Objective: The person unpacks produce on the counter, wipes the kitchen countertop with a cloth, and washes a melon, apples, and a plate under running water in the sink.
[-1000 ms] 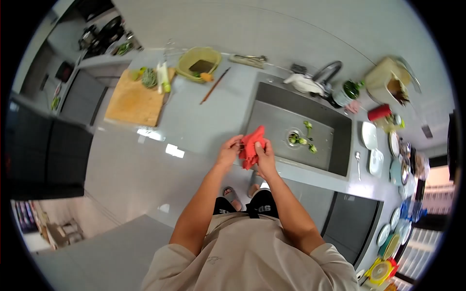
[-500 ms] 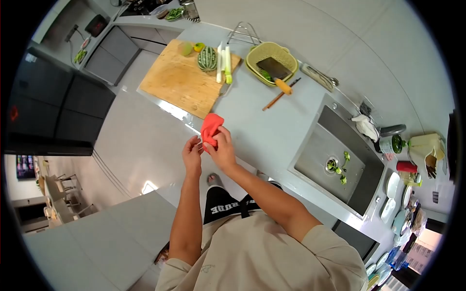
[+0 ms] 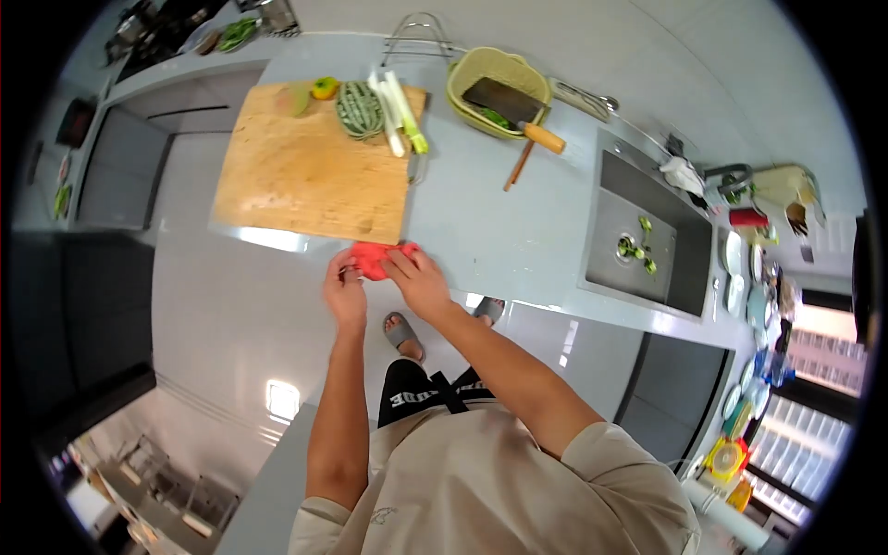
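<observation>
Clasping one red cloth (image 3: 373, 262), grip of left hand (image 3: 344, 287) and right hand (image 3: 419, 282) closed, one melon (image 3: 359, 110) on one board (image 3: 301, 185)

One left hand (image 3: 346, 290) and one right hand (image 3: 419, 281) are touching one red cloth (image 3: 371, 259). One board (image 3: 296, 185) is holding one stripy melon (image 3: 359, 111) and one little yellow thing (image 3: 325, 88). One big knife (image 3: 499, 99), one wire rack (image 3: 419, 39) and one sink (image 3: 638, 282) are showing too. Two feet (image 3: 395, 321) are wearing two gray slippers (image 3: 404, 335).
</observation>
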A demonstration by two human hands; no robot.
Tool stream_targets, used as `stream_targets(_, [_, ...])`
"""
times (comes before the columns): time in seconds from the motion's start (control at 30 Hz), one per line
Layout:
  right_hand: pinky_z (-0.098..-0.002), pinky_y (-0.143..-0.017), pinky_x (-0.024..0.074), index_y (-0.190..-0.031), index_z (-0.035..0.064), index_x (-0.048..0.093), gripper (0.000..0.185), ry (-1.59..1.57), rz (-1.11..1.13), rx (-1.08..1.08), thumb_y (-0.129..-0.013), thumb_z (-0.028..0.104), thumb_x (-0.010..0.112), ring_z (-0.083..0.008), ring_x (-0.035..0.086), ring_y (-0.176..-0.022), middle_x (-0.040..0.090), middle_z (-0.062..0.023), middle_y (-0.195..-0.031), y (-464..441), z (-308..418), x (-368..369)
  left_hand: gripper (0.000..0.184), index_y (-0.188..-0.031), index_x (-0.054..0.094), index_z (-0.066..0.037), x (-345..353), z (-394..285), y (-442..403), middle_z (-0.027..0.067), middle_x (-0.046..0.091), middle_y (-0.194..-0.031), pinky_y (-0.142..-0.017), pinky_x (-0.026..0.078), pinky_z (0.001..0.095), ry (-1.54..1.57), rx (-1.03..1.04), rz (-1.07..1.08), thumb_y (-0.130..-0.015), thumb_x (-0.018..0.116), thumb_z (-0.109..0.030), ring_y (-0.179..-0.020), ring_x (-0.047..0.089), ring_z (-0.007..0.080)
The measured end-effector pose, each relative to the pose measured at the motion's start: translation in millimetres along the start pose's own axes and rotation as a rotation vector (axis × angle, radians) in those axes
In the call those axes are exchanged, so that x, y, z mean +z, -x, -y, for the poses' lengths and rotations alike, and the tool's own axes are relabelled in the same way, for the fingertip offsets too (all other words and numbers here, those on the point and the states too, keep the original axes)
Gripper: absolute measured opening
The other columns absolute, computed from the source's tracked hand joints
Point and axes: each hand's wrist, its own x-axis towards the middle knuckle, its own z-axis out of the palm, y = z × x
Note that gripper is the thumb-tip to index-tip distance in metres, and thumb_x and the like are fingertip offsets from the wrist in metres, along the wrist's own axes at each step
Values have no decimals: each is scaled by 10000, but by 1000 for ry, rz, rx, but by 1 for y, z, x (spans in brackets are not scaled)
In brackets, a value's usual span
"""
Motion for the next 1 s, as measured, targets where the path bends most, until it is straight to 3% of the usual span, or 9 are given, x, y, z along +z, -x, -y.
stream_targets(0.17, [-420,-929,566,-1313,118,653,517,270,-64,365,-804,52,715,-345,565,-1180,582,-53,-1394,70,-87,-62,350,-1256,691,-76,75,12,8,25,669,-1096,-698,491,244,-6,114,267,-1003,495,65,-840,615,100])
stream_targets(0.3, [-438,-927,562,-1322,140,659,499,103,-196,585,-836,32,692,-369,568,-1162,617,-77,-1334,77,-126,-105,366,-1234,693,-56,117,-1,13,51,671,-1086,-737,514,260,-85,123,375,-974,492,105,-836,627,123])
stream_targets(0.43, [-451,-919,556,-1311,176,672,482,25,-211,440,-846,49,686,-342,575,-1155,627,-66,-1306,41,-98,-95,408,-1203,702,-43,139,-9,11,81,669,-1062,-773,544,279,-109,164,350,-925,482,161,-825,635,147])
stream_targets(0.5, [-465,-905,544,-1259,200,707,450,165,-5,284,-822,94,720,-309,579,-1146,643,-26,-1271,33,-97,-90,413,-1204,702,-43,152,-11,4,80,671,-1061,-771,542,280,-135,200,341,-917,485,161,-816,634,145])
stream_targets(0.63, [-442,-823,497,-1059,197,789,278,310,-187,436,-789,264,784,-277,568,-1076,667,30,-1216,39,-151,-136,410,-1209,700,-42,177,-16,4,75,679,-1070,-772,539,287,-274,239,332,-911,495,150,-804,637,142])
stream_targets(0.77, [-420,-828,512,-1009,169,785,194,162,-330,513,-859,288,750,-280,615,-974,732,4,-1100,10,-176,-178,392,-1273,685,-56,210,-13,0,68,678,-1146,-758,532,286,-274,287,373,-962,507,104,-852,639,138])
stream_targets(0.8, [-420,-828,512,-1009,169,785,194,159,-336,508,-859,288,750,-280,615,-974,732,4,-1100,0,-183,-180,395,-1297,677,-59,220,-27,3,72,674,-1168,-777,538,292,-260,164,404,-973,505,86,-867,645,144])
stream_targets(0.87, [-421,-796,514,-995,170,788,174,-66,-18,829,-913,278,681,-289,656,-926,738,-24,-1053,-17,-197,-183,399,-1321,669,-62,237,-54,4,77,670,-1189,-796,544,298,-248,48,428,-983,502,68,-882,651,150])
stream_targets(1.0, [-427,-740,552,-1040,144,769,199,208,321,746,-953,255,628,-311,711,-831,744,-64,-1006,-22,-230,-183,501,-1498,510,-79,268,-93,-6,101,620,-1319,-853,553,321,-145,-58,503,-1006,510,16,-1014,661,184])
